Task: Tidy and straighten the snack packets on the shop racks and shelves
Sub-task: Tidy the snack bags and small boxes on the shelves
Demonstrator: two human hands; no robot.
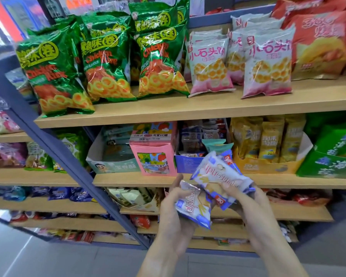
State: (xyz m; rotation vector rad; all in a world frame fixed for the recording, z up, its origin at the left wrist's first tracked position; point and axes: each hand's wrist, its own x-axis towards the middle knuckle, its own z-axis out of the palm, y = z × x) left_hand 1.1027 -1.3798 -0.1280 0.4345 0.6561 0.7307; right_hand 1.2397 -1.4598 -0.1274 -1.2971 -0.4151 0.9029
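- Head view: the person is standing before the shelves and holding several blue-and-white packets in front of the second shelf [208, 181], below the blue box [188, 163] they seem to belong to.
- The left hand [176, 216] is cupping one packet [194, 206] from below; its fingers are curling around the left edge and gripping it, the palm facing up and right.
- The right hand [242, 196] is gripping a bundle [222, 176] of the same packets, with a teal packet [218, 145] sticking up behind; the thumb is lying across the front and the other fingers are hidden behind, so I cannot tell how many packets are there.
- Both forearms are coming up from the bottom edge and meeting in the middle; the two hands are close together, and the left packet is touching or overlapping the bundle.
- To do this step well, I think the person should first be squaring the packets into one stack, all faces the same way and top edges level, before lifting them.
- The teal packet is looking like a different product, so it probably needs sorting out.
- Then the stack should be going upright into the blue box, without crushing the packets already standing there and without knocking the pink box [154, 158] just beside it.
- On the top shelf [188, 108], the green bags [108, 62] are leaning unevenly and may need straightening later.
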